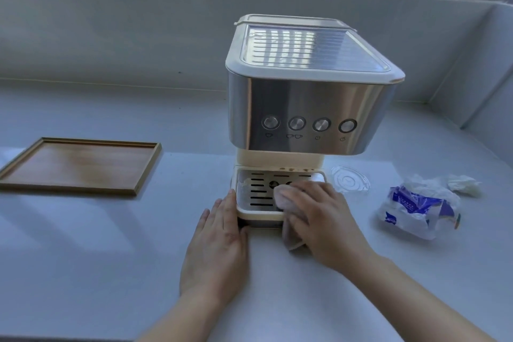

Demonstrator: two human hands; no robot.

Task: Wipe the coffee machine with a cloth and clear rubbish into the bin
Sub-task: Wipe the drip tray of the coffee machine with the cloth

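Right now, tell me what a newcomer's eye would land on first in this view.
The steel-fronted coffee machine stands mid-counter below the window, dominating the view. At its base the right hand presses a cloth onto the drip tray, while the left hand lies flat against the tray's left corner. To the right lie a crumpled blue-and-white wrapper and a clear plastic lid; a wooden tray sits far left.

White countertop (pixel 83 244), pale and smooth, walled at back and right. On it: coffee machine (pixel 308 108) at centre; empty wooden tray (pixel 80 165) at 9 o'clock; clear plastic lid (pixel 350 179) at 3 o'clock, just beside the machine; blue-and-white crumpled wrapper (pixel 416 207) farther right, white crumpled tissue (pixel 465 184) touching it.
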